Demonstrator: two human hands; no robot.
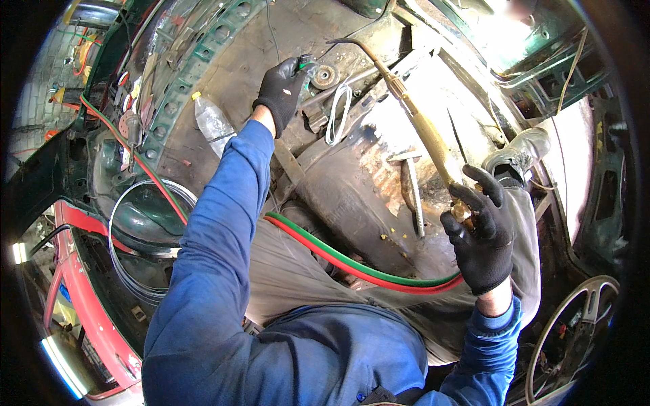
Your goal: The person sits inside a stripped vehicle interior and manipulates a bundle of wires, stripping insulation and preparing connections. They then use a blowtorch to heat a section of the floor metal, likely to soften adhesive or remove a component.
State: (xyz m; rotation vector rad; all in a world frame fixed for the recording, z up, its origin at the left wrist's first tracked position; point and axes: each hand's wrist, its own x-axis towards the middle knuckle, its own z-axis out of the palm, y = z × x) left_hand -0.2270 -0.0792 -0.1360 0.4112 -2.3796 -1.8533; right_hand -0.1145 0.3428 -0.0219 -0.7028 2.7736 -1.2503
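Note:
My black-gloved left hand [284,88], upper middle, is closed round a small dark object with a green part [304,66], too small to name, beside a round metal disc [327,76]. My gloved right hand [479,237] grips the valve end of a brass torch [423,125], whose bent nozzle points up and left. Red and green hoses [359,271] curve under my right hand. A hammer [413,189] lies left of the torch, and a loop of white cable [338,114] lies below the disc.
I sit in a stripped car body [176,95]. A plastic bottle [210,122], wire coil [118,243] and loose tools [132,128] are at the left. My boot [525,149] is at right, a steering wheel [542,345] lower right, a red car [84,304] lower left.

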